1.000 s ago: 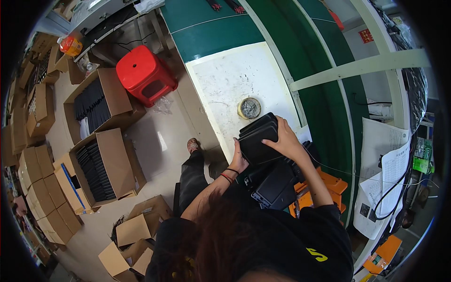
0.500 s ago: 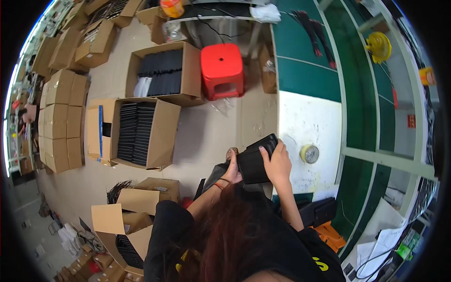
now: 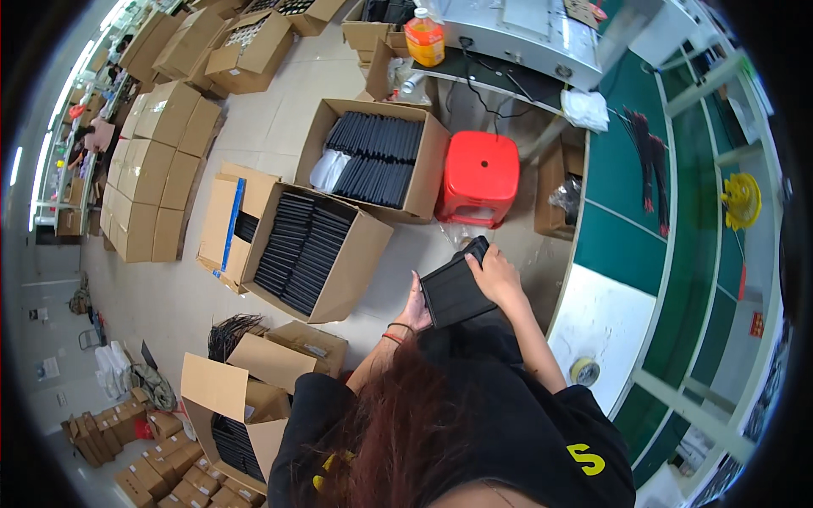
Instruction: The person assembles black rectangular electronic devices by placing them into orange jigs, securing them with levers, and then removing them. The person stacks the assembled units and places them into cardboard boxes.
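I hold a black rectangular plastic case (image 3: 456, 293) in both hands, tilted in front of my body. It may be more than one piece stacked together; I cannot tell. My left hand (image 3: 415, 308) grips its left end, with the thumb up along the edge. At the upper right end, my right hand (image 3: 500, 278) is closed over it, with the thumb on the top face. Ahead and to the left, an open carton (image 3: 354, 273) is packed with rows of similar thin black pieces (image 3: 292, 250). Behind it stands a second carton (image 3: 430, 173) filled the same way.
A red stool (image 3: 481, 169) stands ahead, beside the cartons. On the right runs a workbench with a white sheet (image 3: 605, 317), a tape roll (image 3: 584, 371) and a green mat (image 3: 622, 229). Another open carton (image 3: 203, 385) is near my left arm. Stacked boxes (image 3: 140, 212) line the left.
My view has turned toward the cartons and stool. Both hands, still holding the black case, have come away from the white sheet's edge and are now over the floor beside the bench.
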{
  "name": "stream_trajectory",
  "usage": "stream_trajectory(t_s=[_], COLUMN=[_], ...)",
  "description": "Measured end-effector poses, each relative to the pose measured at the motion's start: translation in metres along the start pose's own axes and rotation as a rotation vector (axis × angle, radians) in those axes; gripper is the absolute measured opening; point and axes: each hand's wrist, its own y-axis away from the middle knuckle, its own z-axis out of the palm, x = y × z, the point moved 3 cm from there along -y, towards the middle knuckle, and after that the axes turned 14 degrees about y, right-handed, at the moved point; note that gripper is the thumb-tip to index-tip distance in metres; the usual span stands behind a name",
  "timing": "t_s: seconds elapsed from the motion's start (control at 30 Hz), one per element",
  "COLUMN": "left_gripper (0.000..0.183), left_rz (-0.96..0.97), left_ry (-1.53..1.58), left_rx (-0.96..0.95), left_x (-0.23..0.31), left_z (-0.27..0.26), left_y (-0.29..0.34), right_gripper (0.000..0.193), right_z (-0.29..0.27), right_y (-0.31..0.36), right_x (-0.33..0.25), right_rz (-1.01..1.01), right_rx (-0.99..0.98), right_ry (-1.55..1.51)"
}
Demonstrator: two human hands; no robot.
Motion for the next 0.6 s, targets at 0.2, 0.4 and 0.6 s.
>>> stream_trajectory(t_s=[0.2,0.4,0.6], left_gripper=[0.094,0.083,0.076], left_rz=[0.21,0.349,0.433], left_ry=[0.118,0.359,0.493], left_rx=[0.099,0.166,0.258], left_x=[0.119,0.268,0.415], left_z=[0.027,0.022,-0.042], left_y=[-0.036,-0.041,-0.095], right_gripper=[0.065,0.082,0.092], right_z=[-0.035,-0.008,0.053], right_y=[-0.147,-0.318,-0.46], right_x=[-0.078,-0.203,-0.323], right_rz=[-0.192,-0.434,-0.553], right_rx=[-0.172,-0.421,-0.569], right_ry=[0.052,0.078,0.109])
